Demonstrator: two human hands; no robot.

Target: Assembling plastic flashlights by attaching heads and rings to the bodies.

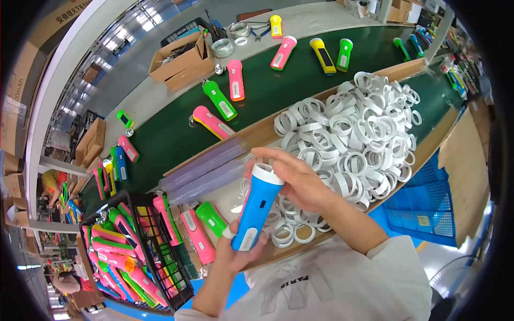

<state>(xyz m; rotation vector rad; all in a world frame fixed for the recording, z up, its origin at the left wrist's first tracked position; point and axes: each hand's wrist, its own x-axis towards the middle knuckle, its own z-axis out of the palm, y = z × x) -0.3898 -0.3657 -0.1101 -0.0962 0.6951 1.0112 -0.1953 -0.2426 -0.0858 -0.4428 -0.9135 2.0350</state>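
In front of my body is a blue flashlight [256,206], tilted with its white-ringed head up. My left hand [235,255] is wrapped round the lower end of its handle. At the upper end, the fingers of my right hand [300,179] close round the white head ring [267,173]. A large pile of loose white plastic rings [342,128] fills the cardboard tray [428,65] beyond and right of my hands. Left of the flashlight lie a green flashlight [212,218] and a pink flashlight [197,235], both without a white ring visible.
A black crate [156,243] of colourful flashlights stands at lower left. Several flashlights lie along the green conveyor belt [168,131] beyond the tray. Pliers [261,33] and a cardboard box [182,64] sit on the far ledge. A blue crate [423,208] is at right.
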